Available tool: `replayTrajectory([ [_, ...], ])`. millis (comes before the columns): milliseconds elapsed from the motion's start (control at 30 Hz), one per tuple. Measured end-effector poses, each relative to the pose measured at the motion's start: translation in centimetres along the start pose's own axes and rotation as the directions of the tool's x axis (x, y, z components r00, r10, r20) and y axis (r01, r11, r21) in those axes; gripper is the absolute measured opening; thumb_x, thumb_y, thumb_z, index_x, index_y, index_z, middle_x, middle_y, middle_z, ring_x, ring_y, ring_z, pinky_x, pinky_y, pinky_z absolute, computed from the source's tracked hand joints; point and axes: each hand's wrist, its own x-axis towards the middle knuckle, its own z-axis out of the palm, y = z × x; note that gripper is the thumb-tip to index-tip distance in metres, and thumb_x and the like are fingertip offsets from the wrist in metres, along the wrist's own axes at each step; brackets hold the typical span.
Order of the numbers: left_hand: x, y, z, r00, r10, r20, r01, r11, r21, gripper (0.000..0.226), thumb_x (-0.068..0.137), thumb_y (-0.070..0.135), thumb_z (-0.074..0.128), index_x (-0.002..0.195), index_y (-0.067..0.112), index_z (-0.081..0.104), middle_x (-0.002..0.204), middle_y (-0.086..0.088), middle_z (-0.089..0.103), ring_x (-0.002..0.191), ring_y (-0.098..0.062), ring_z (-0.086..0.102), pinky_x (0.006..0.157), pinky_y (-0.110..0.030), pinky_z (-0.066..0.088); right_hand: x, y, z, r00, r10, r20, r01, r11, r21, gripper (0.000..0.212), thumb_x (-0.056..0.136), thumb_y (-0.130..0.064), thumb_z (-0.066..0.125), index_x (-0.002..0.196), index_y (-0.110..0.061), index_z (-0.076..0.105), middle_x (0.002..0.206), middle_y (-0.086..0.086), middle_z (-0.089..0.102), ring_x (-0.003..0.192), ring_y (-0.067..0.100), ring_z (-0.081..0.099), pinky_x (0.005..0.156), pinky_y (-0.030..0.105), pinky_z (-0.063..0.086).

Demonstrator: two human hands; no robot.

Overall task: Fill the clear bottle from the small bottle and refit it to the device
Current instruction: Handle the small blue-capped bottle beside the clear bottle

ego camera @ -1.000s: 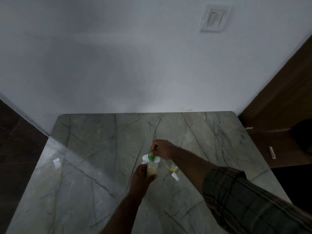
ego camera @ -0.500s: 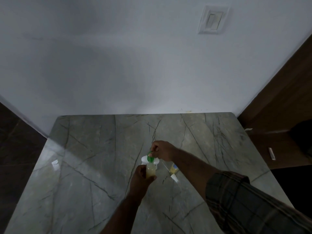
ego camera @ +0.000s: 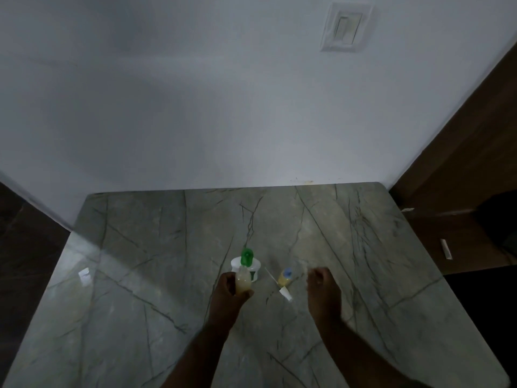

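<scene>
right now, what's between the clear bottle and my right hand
Head view: the small bottle, blue-topped, stands between the clear bottle and the right hand, a white scrap lying just in front of it.

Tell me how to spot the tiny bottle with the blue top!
Look at the grey marble table against the white wall. Near its middle, just right of the white device, sits a tiny bottle of yellowish liquid. Its blue cap sets it apart from the green-capped bottle in the left hand.
</scene>
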Motion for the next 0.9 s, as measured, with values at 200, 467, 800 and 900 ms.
replayTrajectory([
  [200, 0.2, -0.6, 0.5, 1.0, -0.006, -0.018, 0.005, 1.0, -0.026, 0.049, 0.073, 0.007, 0.083, 0.113, 0.012, 0.056, 0.112, -0.007, 0.065, 0.101, -0.021, 0.064, 0.09, -0.042, 0.056, -1.1, 6.2, 3.7, 0.972, 0.089, 0.219, -0.05, 0.983, -0.174, 0.028, 0.088, -0.038, 0.066, 0.108, -0.019, 0.062, 0.105, 0.0, 0.066, 0.09, 0.014, 0.06, 0.077, 0.026, 0.048],
  [467, 0.2, -1.6, 0.2, 1.0, -0.025, -0.005, 0.025, 1.0, -0.019, 0.054, 0.073, 0.008, 0.084, 0.117, 0.013, 0.053, 0.11, 0.0, 0.064, 0.1, -0.015, 0.064, 0.081, -0.027, 0.054, -0.4, 6.1, 7.6, 0.976, 0.042, 0.213, 0.016, 0.964, -0.264, 0.031, 0.086, -0.041, 0.067, 0.113, -0.025, 0.062, 0.108, 0.001, 0.055, 0.097, 0.02, 0.057, 0.075, 0.027, 0.043],
  [800, -0.4, -1.7, 0.2, 1.0, -0.006, 0.012, 0.006, 1.0, -0.009, 0.048, 0.073, 0.009, 0.082, 0.11, 0.023, 0.055, 0.11, -0.002, 0.065, 0.101, -0.019, 0.064, 0.089, -0.042, 0.057, -5.7, 5.5, 3.0, 0.921, -0.073, 0.382, 0.071, 0.997, 0.019, 0.019, 0.089, -0.034, 0.067, 0.107, -0.032, 0.06, 0.096, -0.011, 0.069, 0.09, 0.006, 0.068, 0.077, 0.024, 0.057],
  [900, -1.0, -1.6, 0.5, 1.0, 0.006, 0.029, -0.006, 1.0, 0.009, 0.049, 0.074, 0.011, 0.082, 0.111, 0.026, 0.054, 0.111, 0.002, 0.065, 0.102, -0.017, 0.064, 0.09, -0.042, 0.056, -6.6, 3.4, -0.8, 0.919, -0.211, 0.333, 0.146, 0.967, 0.207, 0.024, 0.091, -0.025, 0.067, 0.109, -0.041, 0.066, 0.103, -0.016, 0.071, 0.096, -0.001, 0.067, 0.077, 0.015, 0.056],
])
